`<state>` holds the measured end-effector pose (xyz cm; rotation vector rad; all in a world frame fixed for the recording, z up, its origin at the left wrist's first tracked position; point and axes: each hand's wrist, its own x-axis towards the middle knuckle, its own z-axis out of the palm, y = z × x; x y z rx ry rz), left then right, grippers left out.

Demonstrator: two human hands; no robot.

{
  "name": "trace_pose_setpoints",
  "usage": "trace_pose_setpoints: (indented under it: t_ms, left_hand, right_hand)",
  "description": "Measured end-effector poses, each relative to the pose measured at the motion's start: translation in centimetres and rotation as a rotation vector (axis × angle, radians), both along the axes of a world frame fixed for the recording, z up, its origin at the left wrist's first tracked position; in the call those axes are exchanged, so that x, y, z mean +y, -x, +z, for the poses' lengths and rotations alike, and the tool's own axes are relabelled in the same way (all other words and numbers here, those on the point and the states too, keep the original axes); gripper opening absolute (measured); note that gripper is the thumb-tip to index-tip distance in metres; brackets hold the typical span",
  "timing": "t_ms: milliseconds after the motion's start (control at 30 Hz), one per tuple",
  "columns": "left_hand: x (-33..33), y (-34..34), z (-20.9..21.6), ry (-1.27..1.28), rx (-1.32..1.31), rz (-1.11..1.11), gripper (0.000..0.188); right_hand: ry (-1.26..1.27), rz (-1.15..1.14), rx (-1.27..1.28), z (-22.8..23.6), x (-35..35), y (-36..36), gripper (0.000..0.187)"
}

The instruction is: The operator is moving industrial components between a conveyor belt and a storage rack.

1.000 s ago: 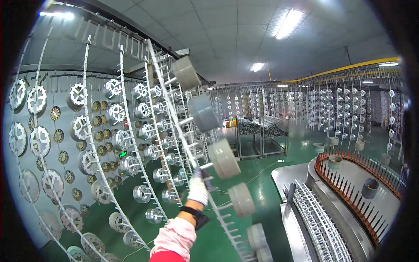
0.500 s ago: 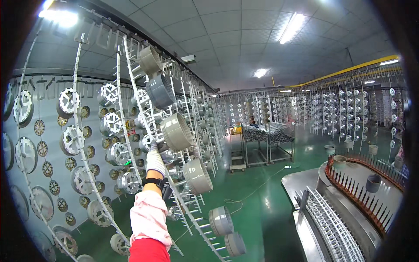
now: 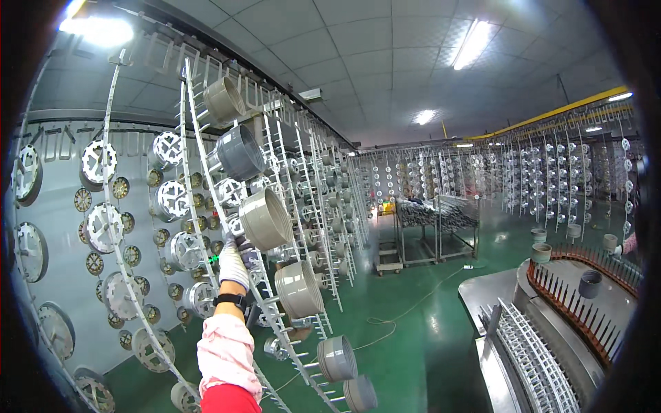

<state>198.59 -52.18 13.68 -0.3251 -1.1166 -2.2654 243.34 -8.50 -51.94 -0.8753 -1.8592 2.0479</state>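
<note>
Six bobbins hang in a slanting row on the white pegged rack (image 3: pixel 206 172) that runs from the upper left down toward the near right, and the risks follow from how they sit there. Largest, the rack itself is a long, thin strip hanging in front of a wall of wheel-shaped discs (image 3: pixel 103 227); a hard push could likely set it swinging against its neighbours. Next, the beige bobbin (image 3: pixel 265 219) in the middle of the row sits on its peg just above and right of the person's left hand (image 3: pixel 234 265), with a grey bobbin (image 3: pixel 237 153) above it and another beige bobbin (image 3: pixel 298 289) below. The gloved left hand is raised with its fingers closed around the rack strip or a peg right beside that middle bobbin; whether it touches the bobbin itself cannot be told. If a bobbin is not seated fully, it could slip off and strike the ones lower down or fall to the green floor (image 3: pixel 413 344). Smallest, the bare pegs could snag the glove or the pink sleeve (image 3: pixel 224 354). The right hand is out of view.
</note>
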Motion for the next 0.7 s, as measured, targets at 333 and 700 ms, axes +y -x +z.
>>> trace_pose_setpoints:
  t_ms: [333, 700]
  left_hand:
    - [-2.7, 2.5, -3.6, 0.047, -0.030, 0.137, 0.032]
    - [-3.9, 2.5, -7.2, 0.387, -0.305, 0.761, 0.047]
  right_hand:
    - [-0.188, 0.138, -0.087, 5.3, 0.6, 4.8, 0.036]
    - [0.073, 0.077, 0.068, -4.5, 3.7, 9.8, 0.036]
